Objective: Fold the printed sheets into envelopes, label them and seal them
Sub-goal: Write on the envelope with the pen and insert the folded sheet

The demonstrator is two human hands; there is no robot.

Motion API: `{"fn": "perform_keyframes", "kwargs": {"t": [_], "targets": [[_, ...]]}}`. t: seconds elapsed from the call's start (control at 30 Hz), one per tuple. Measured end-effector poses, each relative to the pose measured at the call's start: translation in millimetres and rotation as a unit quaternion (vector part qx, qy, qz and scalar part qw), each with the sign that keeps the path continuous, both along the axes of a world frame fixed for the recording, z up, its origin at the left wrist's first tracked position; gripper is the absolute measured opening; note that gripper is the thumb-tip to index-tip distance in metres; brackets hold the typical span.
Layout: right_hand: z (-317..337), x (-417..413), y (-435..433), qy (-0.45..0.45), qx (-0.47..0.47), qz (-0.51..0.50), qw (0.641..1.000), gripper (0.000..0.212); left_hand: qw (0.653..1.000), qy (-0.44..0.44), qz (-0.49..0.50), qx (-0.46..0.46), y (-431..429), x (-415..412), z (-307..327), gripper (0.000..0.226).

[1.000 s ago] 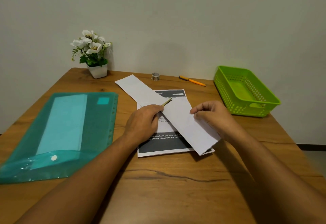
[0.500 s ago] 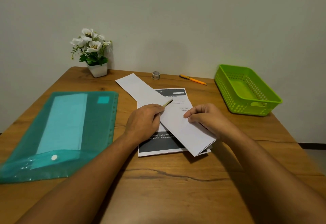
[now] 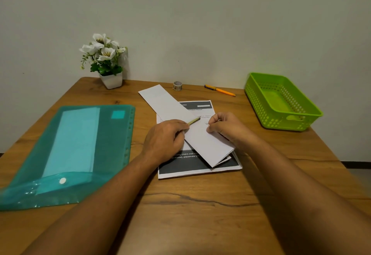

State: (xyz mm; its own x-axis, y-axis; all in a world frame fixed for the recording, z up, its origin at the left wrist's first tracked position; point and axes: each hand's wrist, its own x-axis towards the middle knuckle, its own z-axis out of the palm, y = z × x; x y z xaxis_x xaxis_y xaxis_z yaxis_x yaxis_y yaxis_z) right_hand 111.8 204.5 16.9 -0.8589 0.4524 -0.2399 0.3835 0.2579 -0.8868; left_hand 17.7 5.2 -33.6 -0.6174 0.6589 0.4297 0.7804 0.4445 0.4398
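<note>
Folded sheet point(image 3: 200, 138): a long white strip, lying diagonally across the printed sheets point(image 3: 192, 167) at the middle of the table point(image 3: 190, 214); its far end pointed toward the far edge and its near end toward the right edge.
Printed sheets: lay flat under the strip, dark bands at top and bottom.
Left hand point(image 3: 164, 140): fingers were curled round a thin green stick point(image 3: 194, 121), whose tip lay on the strip.
Right hand point(image 3: 228, 128): fingers were curled, pinching the right edge of the strip.
Teal folder point(image 3: 70, 148): lay flat by the left edge, paper inside.
Green basket point(image 3: 291, 123): stood near the far right corner.
Orange pen point(image 3: 219, 90): lay along the far edge.
Tape roll point(image 3: 177, 85): stood at the far edge, left of the pen.
Flower pot point(image 3: 111, 80): stood at the far left corner.
</note>
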Motion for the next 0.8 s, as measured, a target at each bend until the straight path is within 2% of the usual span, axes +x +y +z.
{"fn": "perform_keyframes", "kwargs": {"t": [0.17, 0.37, 0.47, 0.6, 0.8], "targets": [[-5, -18, -4, -0.016, 0.007, -0.026, 1.000, 0.025, 1.000, -0.001, 0.000, -0.001, 0, 3, 4, 0.030], [-6, -30, -6, -0.017, 0.001, -0.018, 1.000, 0.026, 1.000, -0.004, 0.000, 0.003, -1, 4, 5, 0.028], [-4, -22, -1, -0.052, 0.008, 0.008, 0.999, 0.034, 1.000, 0.000, 0.003, -0.001, 0, 3, 4, 0.026], [-1, 0, 13, -0.103, 0.028, 0.060, 0.992, 0.030, 1.000, -0.004, 0.018, 0.002, 1, 1, 3, 0.022], [-4, 16, 22, -0.100, -0.018, 0.067, 0.993, 0.032, 0.998, -0.033, 0.053, 0.019, 2, 2, 2, 0.017]]}}
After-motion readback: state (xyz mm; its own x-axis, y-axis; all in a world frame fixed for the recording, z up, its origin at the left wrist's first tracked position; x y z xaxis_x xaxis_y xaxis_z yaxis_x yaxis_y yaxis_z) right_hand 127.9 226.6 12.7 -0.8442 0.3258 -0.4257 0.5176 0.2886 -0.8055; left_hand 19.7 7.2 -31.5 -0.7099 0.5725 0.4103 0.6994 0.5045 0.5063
